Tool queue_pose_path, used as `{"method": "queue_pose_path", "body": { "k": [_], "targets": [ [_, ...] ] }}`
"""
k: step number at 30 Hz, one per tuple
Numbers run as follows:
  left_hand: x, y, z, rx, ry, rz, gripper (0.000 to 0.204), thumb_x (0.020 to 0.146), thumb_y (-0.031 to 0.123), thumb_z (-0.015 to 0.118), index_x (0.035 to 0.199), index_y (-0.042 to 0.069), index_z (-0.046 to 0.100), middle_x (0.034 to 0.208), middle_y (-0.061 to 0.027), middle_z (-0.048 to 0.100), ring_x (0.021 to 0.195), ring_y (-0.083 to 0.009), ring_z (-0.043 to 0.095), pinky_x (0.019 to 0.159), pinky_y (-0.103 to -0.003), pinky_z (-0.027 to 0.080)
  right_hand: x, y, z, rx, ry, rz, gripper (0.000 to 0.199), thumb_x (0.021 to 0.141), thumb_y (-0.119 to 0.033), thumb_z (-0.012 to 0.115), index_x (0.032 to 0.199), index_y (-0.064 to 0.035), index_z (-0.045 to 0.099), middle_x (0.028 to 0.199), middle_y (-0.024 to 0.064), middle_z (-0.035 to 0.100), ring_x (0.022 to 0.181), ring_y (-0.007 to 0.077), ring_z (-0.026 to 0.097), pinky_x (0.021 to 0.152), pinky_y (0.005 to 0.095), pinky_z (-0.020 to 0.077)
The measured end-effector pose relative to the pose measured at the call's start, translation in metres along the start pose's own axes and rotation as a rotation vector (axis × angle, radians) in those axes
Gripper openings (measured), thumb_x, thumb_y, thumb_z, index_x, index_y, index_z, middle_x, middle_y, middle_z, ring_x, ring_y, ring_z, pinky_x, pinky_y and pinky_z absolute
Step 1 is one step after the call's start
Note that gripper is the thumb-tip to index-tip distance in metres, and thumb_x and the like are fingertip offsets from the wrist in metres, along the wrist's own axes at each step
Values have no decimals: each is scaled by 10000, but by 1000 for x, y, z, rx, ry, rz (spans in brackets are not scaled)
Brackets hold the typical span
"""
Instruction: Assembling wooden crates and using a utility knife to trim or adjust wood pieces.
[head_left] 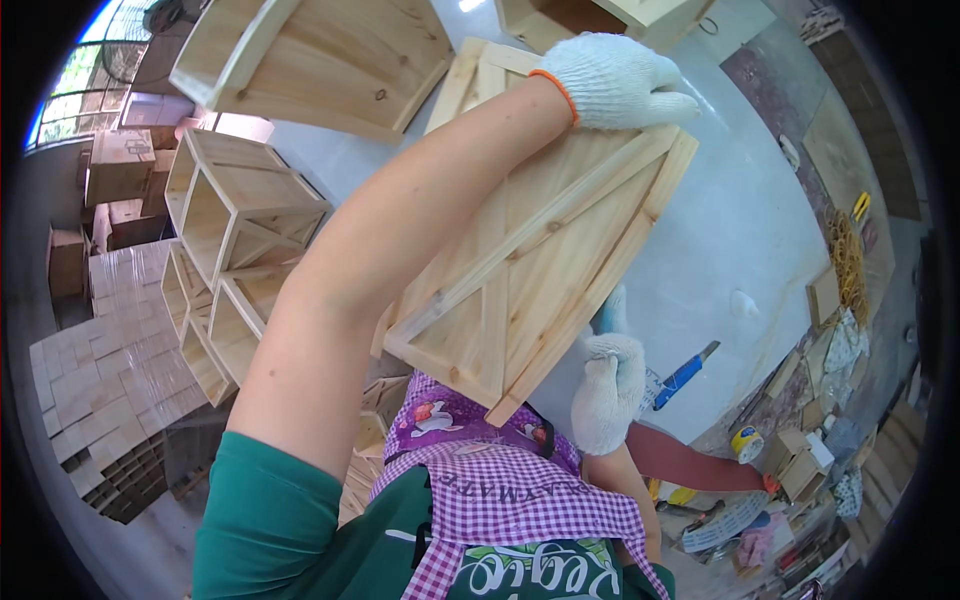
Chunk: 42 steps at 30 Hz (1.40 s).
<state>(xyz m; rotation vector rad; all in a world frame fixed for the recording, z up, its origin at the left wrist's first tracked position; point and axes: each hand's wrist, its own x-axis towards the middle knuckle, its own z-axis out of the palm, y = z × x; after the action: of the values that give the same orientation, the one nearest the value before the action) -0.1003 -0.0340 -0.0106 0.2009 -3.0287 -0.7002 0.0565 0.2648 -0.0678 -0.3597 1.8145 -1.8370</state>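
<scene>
A pale wooden crate with a diagonal brace and a raised frame on its upper face lies tilted on the table before me. My left hand, in a white knit glove with an orange cuff, reaches across it and grips the far edge, fingers bent over the far right corner. By the crate's near right side my right hand, gloved in white, is closed. Something light blue sticks up just beyond its fingers, partly hidden by the crate; its kind I cannot make out. A blue utility knife lies right of that hand.
Several wooden crates stand stacked at the left, and a larger one sits at the far left. The pale table extends to the right. Beyond it are yellow cord, a tape roll and scattered offcuts. Cardboard boxes stand far left.
</scene>
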Motion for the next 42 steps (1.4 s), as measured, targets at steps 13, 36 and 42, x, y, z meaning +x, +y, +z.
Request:
{"method": "queue_pose_path", "body": {
  "k": [13,36,42],
  "targets": [
    [-202,-92,-45,-676,489,-187,239,1019,172,609,1178,9,680,1073,-58,695,1015,-133,631,918,-291,502,-57,-32,36,-128,319,252,175,1054,-130,459,1049,-34,605,1096,37,621,958,136,525,874,275,409],
    [-112,-184,50,-965,409,-225,510,1065,421,502,1406,48,575,1423,-192,606,1349,-331,552,1135,-388,407,-118,-13,107,-58,645,358,183,1062,-182,511,1018,-57,638,870,-45,559,733,48,445,641,232,361],
    [-70,-187,65,-859,286,-89,716,1102,553,268,1425,-21,548,1452,-222,579,1389,-342,503,1178,-381,364,-131,-14,127,100,748,413,180,1071,-188,530,1024,-41,623,925,-12,571,777,71,486,746,251,462]
  ]
}}
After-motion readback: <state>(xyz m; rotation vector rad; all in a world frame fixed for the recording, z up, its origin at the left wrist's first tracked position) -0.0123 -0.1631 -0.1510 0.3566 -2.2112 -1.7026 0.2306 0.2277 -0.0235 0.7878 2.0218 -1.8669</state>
